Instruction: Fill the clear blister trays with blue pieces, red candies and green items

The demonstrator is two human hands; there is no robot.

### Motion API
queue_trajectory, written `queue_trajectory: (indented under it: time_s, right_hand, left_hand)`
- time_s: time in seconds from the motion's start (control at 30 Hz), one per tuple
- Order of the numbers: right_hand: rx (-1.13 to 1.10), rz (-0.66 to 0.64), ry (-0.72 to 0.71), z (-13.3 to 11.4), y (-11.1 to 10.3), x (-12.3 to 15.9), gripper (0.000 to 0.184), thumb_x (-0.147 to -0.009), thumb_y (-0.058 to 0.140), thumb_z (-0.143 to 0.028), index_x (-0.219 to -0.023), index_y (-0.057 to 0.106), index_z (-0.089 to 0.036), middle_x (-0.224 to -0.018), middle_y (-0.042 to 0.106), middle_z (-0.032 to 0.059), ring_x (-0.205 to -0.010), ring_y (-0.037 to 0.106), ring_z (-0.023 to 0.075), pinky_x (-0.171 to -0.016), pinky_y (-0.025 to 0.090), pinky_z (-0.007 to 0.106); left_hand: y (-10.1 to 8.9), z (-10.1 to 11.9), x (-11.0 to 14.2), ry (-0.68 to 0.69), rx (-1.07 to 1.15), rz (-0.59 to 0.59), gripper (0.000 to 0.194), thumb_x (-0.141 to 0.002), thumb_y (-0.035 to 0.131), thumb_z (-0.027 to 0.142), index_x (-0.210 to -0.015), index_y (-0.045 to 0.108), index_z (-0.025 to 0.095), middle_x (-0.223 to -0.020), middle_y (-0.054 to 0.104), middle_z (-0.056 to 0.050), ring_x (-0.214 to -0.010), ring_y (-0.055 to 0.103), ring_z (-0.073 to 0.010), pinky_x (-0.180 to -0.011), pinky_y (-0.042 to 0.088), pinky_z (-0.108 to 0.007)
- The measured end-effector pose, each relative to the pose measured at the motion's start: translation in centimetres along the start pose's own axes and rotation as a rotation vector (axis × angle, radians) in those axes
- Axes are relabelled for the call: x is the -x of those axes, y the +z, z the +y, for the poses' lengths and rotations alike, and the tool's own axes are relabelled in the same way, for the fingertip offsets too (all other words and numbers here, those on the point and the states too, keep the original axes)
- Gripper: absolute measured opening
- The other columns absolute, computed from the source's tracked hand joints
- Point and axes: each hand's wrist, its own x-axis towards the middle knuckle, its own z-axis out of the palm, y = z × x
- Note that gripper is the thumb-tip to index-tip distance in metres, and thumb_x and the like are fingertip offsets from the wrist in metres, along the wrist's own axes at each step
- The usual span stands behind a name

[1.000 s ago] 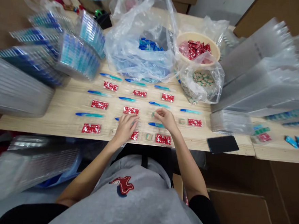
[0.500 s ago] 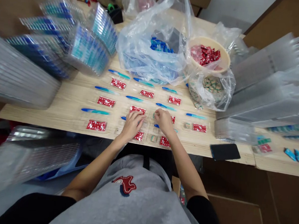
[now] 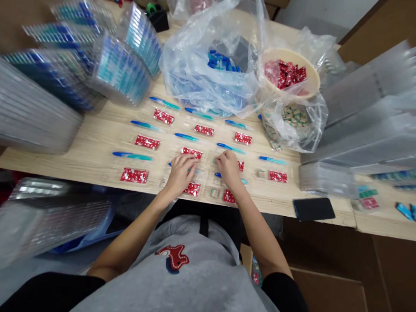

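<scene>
Your head camera gives the only view, looking down across the long front edge of a pale wood-grain bench [image 3: 88,138]. Your left hand [image 3: 180,175] lies palm down with the fingers loosely spread, not clenched, over a clear blister tray [image 3: 163,181]. Its fingertips are just below a red foil sachet [image 3: 191,152], and the tip of a slim blue-and-teal plastic stick [image 3: 171,164] pokes out beside the hand. A second red foil sachet [image 3: 192,188] sits just beyond your left thumb side, toward the front edge.

Your right hand [image 3: 228,169] is drawn together, its fingertips [image 3: 222,155] bunched at a small green-and-tan packet [image 3: 215,161]. You can't tell from this view whether they are pinching it or only touching it. That packet lies just left of your right fingertips, between your two hands, and your right hand is clearly the nearer. Its long axis can't be made out. A second blue-and-teal stick [image 3: 218,175] lies under the heel of that hand, running roughly along the bench.

Further rows of sticks and sachets spread left and right across the bench. Toward the back edge are a plastic bag of blue sticks [image 3: 185,73] and a tan bowl of red sachets [image 3: 308,70]. Stacked trays [image 3: 117,69] stand toward the back left corner, and a black phone [image 3: 314,209] lies on the front edge to your right.
</scene>
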Motion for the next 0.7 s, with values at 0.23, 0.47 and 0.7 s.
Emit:
queue_trajectory:
  time_s: [0.23, 0.47, 0.7]
  right_hand:
    - [-0.015, 0.249, -0.009, 1.2, -3.5, 0.8, 0.014, -0.091, 0.056, -0.028, -0.088, 0.066, -0.019, -0.103, 0.062, 0.0099, -0.098, 0.057, 0.0220, -0.087, 0.043, 0.035]
    - [0.019, 0.765, 0.266, 9.1, -13.7, -2.5, 0.031, -0.095, 0.032, -0.019, -0.109, 0.059, -0.015, -0.139, 0.042, 0.0173, -0.122, 0.047, 0.0261, -0.104, 0.036, 0.049]
    - [0.038, 0.868, 0.195, 11.0, -11.5, 3.5, 0.036, -0.094, 0.041, -0.024, -0.127, 0.051, -0.018, -0.139, 0.042, 0.0180, -0.132, 0.039, 0.0289, -0.106, 0.037, 0.052]
  left_hand:
    - [-0.5, 1.5, -2.9, 0.034, 0.074, -0.003, 0.024, -0.095, 0.049, 0.033, -0.108, 0.064, 0.020, -0.115, 0.065, -0.009, -0.113, 0.055, -0.0231, -0.101, 0.039, -0.042]
    - [1.6, 10.6, -14.3, 0.372, 0.241, -0.124, 0.023, -0.094, 0.050, 0.031, -0.108, 0.064, 0.018, -0.116, 0.065, -0.008, -0.114, 0.056, -0.0204, -0.103, 0.040, -0.037]
    - [9.9, 19.8, -26.7, 0.416, 0.113, -0.503, 0.025, -0.088, 0.046, 0.010, -0.101, 0.067, 0.010, -0.110, 0.067, -0.011, -0.107, 0.059, -0.0203, -0.100, 0.041, -0.031]
